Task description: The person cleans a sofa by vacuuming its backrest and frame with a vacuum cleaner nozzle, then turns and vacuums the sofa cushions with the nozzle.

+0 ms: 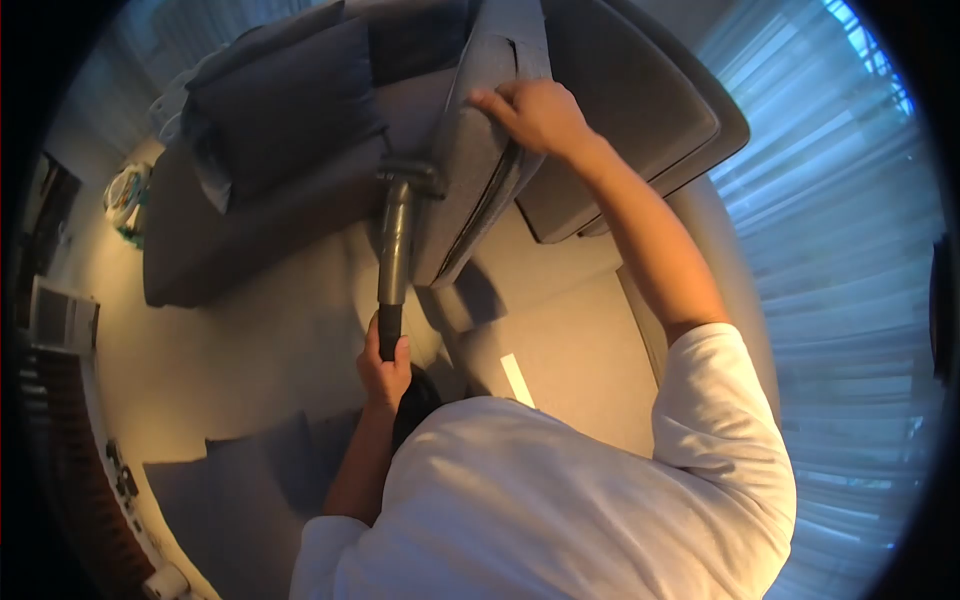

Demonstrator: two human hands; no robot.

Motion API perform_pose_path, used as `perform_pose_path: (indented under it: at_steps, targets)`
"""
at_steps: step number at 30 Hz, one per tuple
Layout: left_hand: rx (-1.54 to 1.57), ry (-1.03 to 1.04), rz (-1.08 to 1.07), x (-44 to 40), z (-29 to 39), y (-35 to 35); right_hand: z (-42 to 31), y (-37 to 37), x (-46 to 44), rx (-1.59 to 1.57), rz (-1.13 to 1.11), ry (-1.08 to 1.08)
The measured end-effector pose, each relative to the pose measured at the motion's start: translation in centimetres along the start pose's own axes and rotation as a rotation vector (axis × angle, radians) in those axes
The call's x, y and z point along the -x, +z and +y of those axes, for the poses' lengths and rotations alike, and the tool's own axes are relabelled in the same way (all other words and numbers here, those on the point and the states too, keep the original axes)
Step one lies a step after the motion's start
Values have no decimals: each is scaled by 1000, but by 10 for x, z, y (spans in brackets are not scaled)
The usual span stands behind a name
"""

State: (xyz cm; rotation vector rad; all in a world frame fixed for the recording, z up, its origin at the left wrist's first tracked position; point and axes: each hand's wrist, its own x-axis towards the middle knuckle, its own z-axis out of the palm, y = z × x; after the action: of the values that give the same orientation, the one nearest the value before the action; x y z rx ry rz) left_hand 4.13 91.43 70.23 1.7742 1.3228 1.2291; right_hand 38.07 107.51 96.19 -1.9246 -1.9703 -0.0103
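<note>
My left hand (384, 372) is wrapped around the dark handle end of a vacuum cleaner wand (395, 250). The wand points away from me, and its wide nozzle (412, 178) lies against or just beside the left face of a grey sofa cushion (462, 170); contact is hard to tell. That cushion stands on edge, with a zip running along its narrow side. My right hand (540, 115) grips its upper edge, thumb on the left face and fingers partly hidden behind.
Dark pillows (285, 115) lean on the grey sofa (260, 225) at the left. Another large cushion (620, 110) stands right of the held one. Sheer curtains (830, 300) hang at the right. A pale strip (517, 380) lies near my body, and a dark mat (240, 500) lies at lower left.
</note>
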Motion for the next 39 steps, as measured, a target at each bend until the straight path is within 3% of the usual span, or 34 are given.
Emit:
perform_pose_path:
  at_steps: [3, 4, 6, 8, 9, 12, 14, 15, 19, 21, 24, 27, 29, 31, 35, 37, 39]
  targets:
    - [-41, 152, 31, -2, 48, -9, 4, 7, -17, -183, -170, -163]
    - [-7, 126, 39, 0, 59, -9, -4, -1, -18, -227, -210, -128]
    - [21, 104, 43, 10, 65, -4, -2, 8, -24, -308, -187, -141]
    - [-186, 336, 94, 28, 56, 11, -2, 22, -23, -420, -160, -210]
    - [-242, 320, 51, 37, 47, 21, -4, 28, -25, -430, -167, -209]
    - [-307, 163, 60, 64, 24, 44, -21, 36, -29, -273, -67, -273]
    - [-381, -95, -107, 86, -9, 52, -41, 34, -19, -199, 6, -266]
    - [-385, -99, -97, 93, -23, 54, -51, 30, -12, -111, 78, -246]
    - [-365, -371, -189, 128, -47, 46, -88, 15, 8, 89, -6, -268]
    - [-335, -254, -73, 136, -42, 28, -82, 31, 2, 161, 116, -439]
    - [-166, -225, 13, 95, 20, 4, -78, 40, -2, 178, 325, -509]
    - [-37, -73, 78, 33, 61, 11, -63, 40, -10, 169, 402, -538]
    - [-118, 98, 176, 3, 74, 23, -62, 31, -21, 190, 338, -505]
    - [-142, 127, 174, -7, 65, 35, -54, 28, -36, 126, 392, -413]
    - [-132, 31, 85, 14, 6, 72, -42, 27, -50, 184, 343, -416]
    - [-217, -116, -18, 47, -40, 78, -37, 22, -63, 185, 336, -399]
    - [-347, -391, -275, 66, -49, 62, -27, 16, -78, 184, 322, -386]
